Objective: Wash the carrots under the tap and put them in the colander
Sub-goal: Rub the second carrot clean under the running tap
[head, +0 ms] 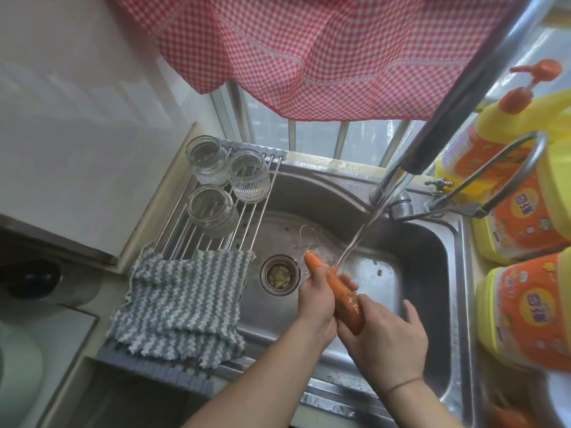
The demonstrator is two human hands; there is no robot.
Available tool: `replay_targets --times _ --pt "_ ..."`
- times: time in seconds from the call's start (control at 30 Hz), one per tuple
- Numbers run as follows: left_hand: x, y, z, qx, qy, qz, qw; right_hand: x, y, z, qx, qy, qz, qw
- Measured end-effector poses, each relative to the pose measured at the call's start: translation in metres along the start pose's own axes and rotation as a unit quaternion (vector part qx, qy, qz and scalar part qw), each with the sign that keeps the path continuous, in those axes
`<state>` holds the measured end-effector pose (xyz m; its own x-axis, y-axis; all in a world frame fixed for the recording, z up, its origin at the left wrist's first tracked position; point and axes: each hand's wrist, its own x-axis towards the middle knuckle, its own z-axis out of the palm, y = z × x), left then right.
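Kitchen sink (426,273), stainless steel, seen from above; you stand at its near edge. Your right hand (386,335) grips the thick end of one carrot (343,298), fingers curled round it. Your left hand (318,301) wraps the carrot's middle, its narrow tip poking out above your fingers. Water stream (361,233) from the tap (463,88) lands on the carrot just past your left hand. Drain strainer (279,274), holding scraps, lies beside the tip. Striped cloth (182,301) drapes the roll-up rack (216,230) at left; three upturned glass jars (213,211) stand beyond it. Detergent bottles (522,217), yellow and orange, line the right rim. Checked curtain (309,50), red and white, hangs farthest back.
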<state>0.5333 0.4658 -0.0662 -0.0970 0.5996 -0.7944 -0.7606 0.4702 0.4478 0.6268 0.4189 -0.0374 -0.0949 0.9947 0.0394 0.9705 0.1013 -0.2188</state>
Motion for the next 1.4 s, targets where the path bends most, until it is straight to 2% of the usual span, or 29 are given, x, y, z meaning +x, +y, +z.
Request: replay_targets --times 0.07,0.2,0.3,0.37,0.47,0.57,0.73,0.83,0.93,1.03,1.07,1.1,1.13,1.27,1.4 --pt "-0.003 0.002 0.0 0.018 0.004 -0.009 1.0 -0.002 0.004 0.004 -0.029 0.002 -0.026 0.999" --pt "-0.011 0.004 -0.005 -0.005 -0.057 -0.019 0.998 0.001 0.008 0.005 -0.046 -0.013 -0.016 0.999" --pt "-0.014 0.0 -0.01 -0.017 -0.109 0.003 0.994 0.0 0.012 0.006 -0.047 -0.013 -0.009 0.999" --pt "-0.014 -0.002 -0.013 0.015 -0.116 0.024 0.993 -0.003 0.013 0.006 -0.048 -0.014 -0.005 0.999" --pt "-0.016 0.0 -0.009 0.044 -0.097 0.053 0.993 -0.004 0.014 0.006 -0.049 -0.014 -0.007 0.999" --pt "-0.011 0.001 -0.007 0.034 -0.043 0.064 0.996 -0.005 0.013 0.007 -0.059 0.005 -0.026 0.998" --pt "0.002 0.003 -0.009 -0.013 -0.003 0.051 0.999 -0.004 0.011 0.006 -0.075 0.008 -0.044 0.996" --pt "0.007 0.006 -0.01 -0.055 -0.002 0.01 0.998 -0.004 0.003 0.001 -0.068 0.03 -0.048 0.996" --pt "0.008 0.013 -0.012 -0.069 -0.016 -0.021 0.997 -0.007 -0.007 -0.007 -0.036 -0.03 -0.037 0.998" --pt "0.007 0.02 -0.014 -0.069 -0.027 -0.009 0.997 -0.002 -0.008 -0.018 0.077 -0.154 0.05 0.984" --pt "0.007 0.021 -0.013 -0.067 -0.033 -0.001 0.997 0.001 -0.006 -0.023 0.171 -0.203 0.09 0.96" --pt "0.007 0.022 -0.013 -0.061 -0.039 0.008 0.997 0.003 -0.005 -0.027 0.28 -0.244 0.121 0.921" --pt "0.008 0.022 -0.012 -0.047 -0.043 0.02 0.998 0.004 -0.003 -0.028 0.336 -0.26 0.136 0.895" --pt "0.006 0.018 -0.009 0.058 -0.069 0.075 0.993 0.005 0.006 -0.025 0.284 -0.183 0.143 0.93" --pt "-0.001 0.01 -0.011 0.045 -0.16 0.057 0.984 0.009 0.01 -0.022 0.235 -0.156 0.153 0.947"
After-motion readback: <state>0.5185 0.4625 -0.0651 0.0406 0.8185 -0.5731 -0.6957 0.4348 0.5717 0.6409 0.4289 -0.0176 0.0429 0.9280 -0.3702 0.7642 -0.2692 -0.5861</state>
